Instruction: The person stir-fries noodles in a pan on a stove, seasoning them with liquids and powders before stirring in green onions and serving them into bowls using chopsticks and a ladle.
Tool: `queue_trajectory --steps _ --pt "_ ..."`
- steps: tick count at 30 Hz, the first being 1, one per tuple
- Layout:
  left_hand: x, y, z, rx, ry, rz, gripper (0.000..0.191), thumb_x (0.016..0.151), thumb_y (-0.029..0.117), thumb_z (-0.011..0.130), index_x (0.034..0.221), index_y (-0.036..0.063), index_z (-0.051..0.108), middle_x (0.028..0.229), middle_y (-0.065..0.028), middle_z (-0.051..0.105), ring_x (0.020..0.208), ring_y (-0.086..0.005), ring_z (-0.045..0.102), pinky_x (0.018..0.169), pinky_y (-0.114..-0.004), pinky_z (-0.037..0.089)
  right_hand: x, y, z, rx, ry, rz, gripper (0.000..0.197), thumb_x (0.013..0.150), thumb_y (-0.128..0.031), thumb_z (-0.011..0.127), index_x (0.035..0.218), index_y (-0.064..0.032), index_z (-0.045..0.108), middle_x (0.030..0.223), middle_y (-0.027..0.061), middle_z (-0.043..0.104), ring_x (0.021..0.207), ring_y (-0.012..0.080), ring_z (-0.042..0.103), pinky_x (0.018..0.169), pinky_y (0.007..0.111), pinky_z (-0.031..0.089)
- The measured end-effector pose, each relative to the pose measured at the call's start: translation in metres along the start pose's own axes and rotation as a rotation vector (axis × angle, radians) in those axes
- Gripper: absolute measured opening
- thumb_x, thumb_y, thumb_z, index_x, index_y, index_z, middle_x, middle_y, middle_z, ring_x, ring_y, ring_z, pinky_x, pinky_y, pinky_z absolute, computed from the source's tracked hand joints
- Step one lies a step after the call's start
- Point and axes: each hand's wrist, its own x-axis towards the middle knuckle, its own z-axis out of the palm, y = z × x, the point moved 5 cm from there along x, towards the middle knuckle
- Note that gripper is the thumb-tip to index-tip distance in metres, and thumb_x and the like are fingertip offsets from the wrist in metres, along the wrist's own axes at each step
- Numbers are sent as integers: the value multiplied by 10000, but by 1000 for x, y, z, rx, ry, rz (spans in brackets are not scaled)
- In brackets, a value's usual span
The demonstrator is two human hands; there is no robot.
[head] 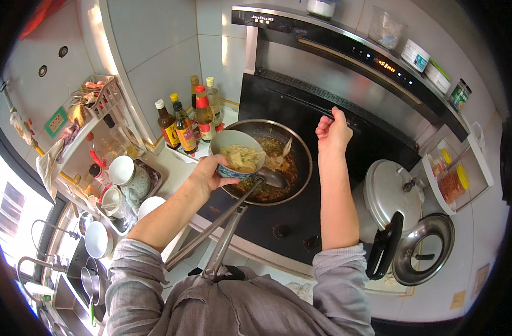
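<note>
My left hand (214,170) grips a blue-patterned bowl (237,172) by its rim and side; pale noodles with green bits (240,157) lie in it. The bowl is over the left side of a wide frying pan (308,172) on the black cooktop. Brown sauce with green and pale pieces (296,180) covers the pan's bottom. A long-handled metal ladle (274,178) rests with its head in the pan. My right hand (333,128) is raised right of the pan, fingers curled around thin dark chopsticks (312,106) that point left over the pan's far side.
Sauce bottles (188,130) stand on a white tray at the back left. A pressure cooker (392,195) is at the right, beside a round metal lid (447,248). The pan's handle (226,239) points towards me. A sink (71,294) with pans lies lower left; the range hood (348,42) hangs above.
</note>
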Motion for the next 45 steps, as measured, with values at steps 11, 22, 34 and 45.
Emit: queue_trajectory --steps 11,22,34,45 --pt "0 16 -23 -67 -6 135 533 654 -42 487 1121 70 257 1079 -190 457 947 -400 522 659 -545 514 -43 20 -17 -440 -304 -277 214 832 -207 550 705 -35 536 540 -15 476 414 40 419 373 189 313" --pt "0 14 -12 -81 -42 113 454 667 -32 479 1102 33 366 1110 -159 475 956 -354 530 665 -523 517 -39 69 -40 -201 -155 -83 159 829 -170 520 776 -21 535 479 39 493 355 95 427 326 254 322" --pt "-3 10 -14 -74 45 75 415 684 -14 482 1091 9 407 1093 -159 494 961 -349 531 667 -504 524 6 60 -25 210 -15 303 148 786 -160 552 714 -45 494 482 64 491 334 152 416 300 258 306" --pt "6 10 -35 -143 -3 50 466 652 -36 483 1096 57 378 1067 -167 499 940 -371 539 650 -532 519 15 13 -30 -599 -54 -296 258 801 -203 552 632 -14 507 454 64 485 350 132 446 350 270 343"
